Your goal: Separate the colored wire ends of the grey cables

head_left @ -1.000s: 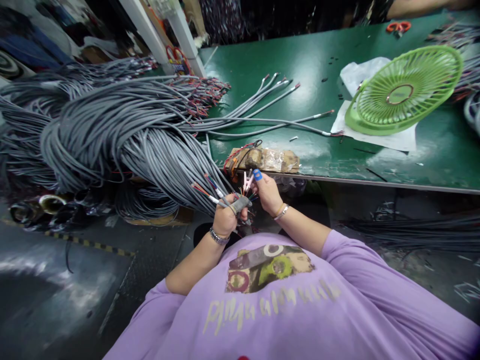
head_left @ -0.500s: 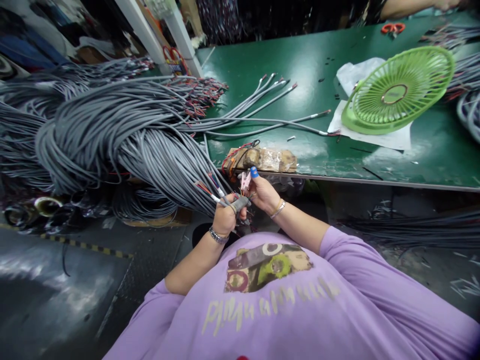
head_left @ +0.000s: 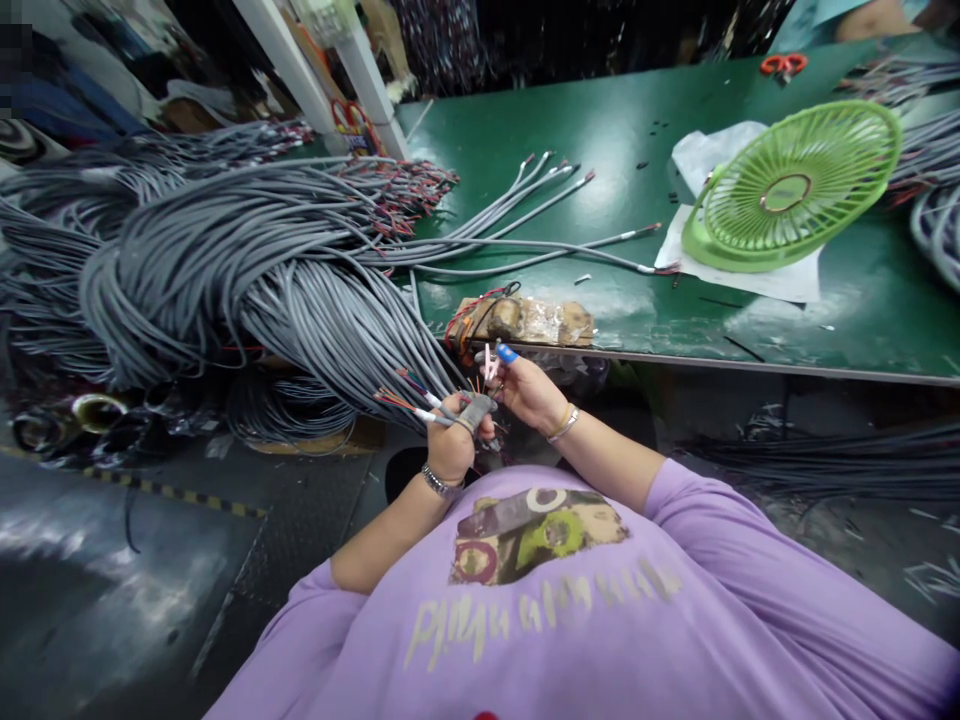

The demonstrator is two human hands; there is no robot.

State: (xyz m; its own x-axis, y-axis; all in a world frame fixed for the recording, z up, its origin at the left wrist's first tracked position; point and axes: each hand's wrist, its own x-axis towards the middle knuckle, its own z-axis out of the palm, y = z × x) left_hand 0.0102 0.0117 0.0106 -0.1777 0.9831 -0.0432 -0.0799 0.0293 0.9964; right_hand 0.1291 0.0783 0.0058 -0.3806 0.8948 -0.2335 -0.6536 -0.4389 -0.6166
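Observation:
My left hand (head_left: 454,440) is closed around the ends of a few grey cables (head_left: 420,410), whose thin coloured wires stick out past a grey wrapped finger. My right hand (head_left: 527,388), with blue tape on one fingertip, pinches a small pink tool (head_left: 490,364) at those wire ends. Both hands sit close together just below the front edge of the green table (head_left: 615,140). The cables run up and left into a large heap of grey cable (head_left: 225,260).
A taped wooden block (head_left: 525,320) with red wires lies at the table's edge above my hands. Several loose grey cables (head_left: 540,245) lie on the table. A green fan grille (head_left: 787,185) rests on white paper. Orange scissors (head_left: 782,64) and another person's arm (head_left: 862,18) are far right.
The cable ends in my left hand have tilted down a little. My right hand has dropped slightly with the pink tool. The view has shifted a little.

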